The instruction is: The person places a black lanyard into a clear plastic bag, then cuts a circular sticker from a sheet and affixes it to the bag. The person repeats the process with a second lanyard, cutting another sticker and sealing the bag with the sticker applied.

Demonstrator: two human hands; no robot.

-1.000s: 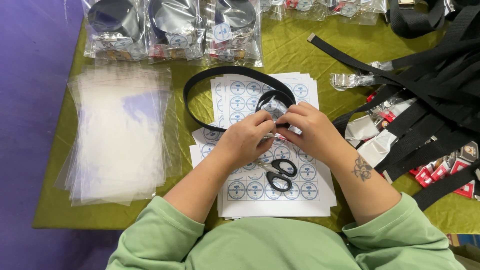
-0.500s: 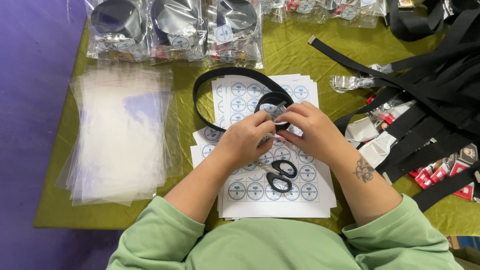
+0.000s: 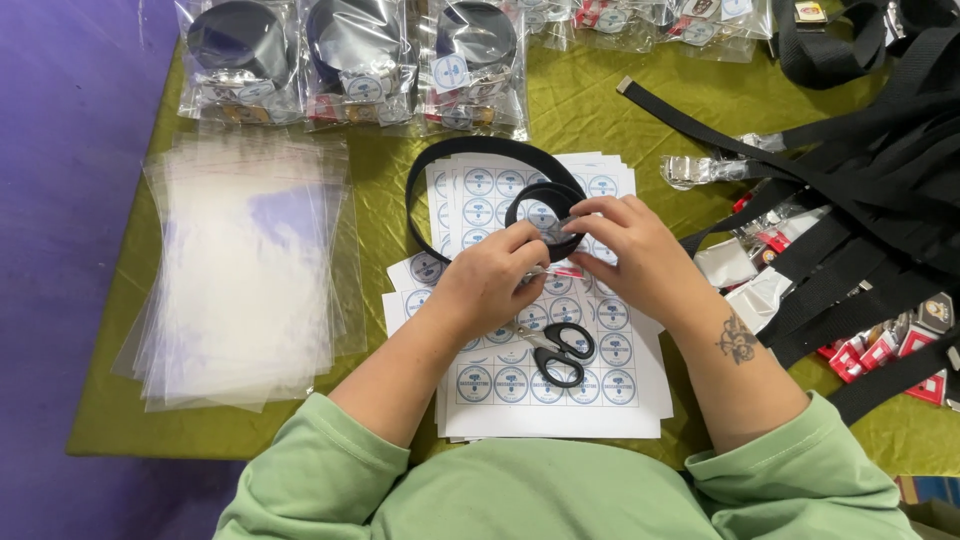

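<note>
Both my hands meet over a stack of white sheets of round blue stickers (image 3: 620, 385). My left hand (image 3: 487, 283) and my right hand (image 3: 632, 255) together hold a black webbing belt (image 3: 452, 158), partly rolled into a small coil (image 3: 545, 203) at my fingertips, with a wider loop lying on the sheets behind it. A small red and silver piece shows between my fingers. Black-handled scissors (image 3: 556, 352) lie on the stickers just below my hands.
A pile of clear plastic bags (image 3: 245, 270) lies at the left on the olive-green cloth (image 3: 590, 110). Bagged coiled belts (image 3: 355, 60) line the far edge. Loose black belts (image 3: 870, 190) with buckles and red tags are heaped at the right.
The belt's loose loop has grown slightly smaller as my hands keep turning the small coil. My hands have stayed in nearly the same place.
</note>
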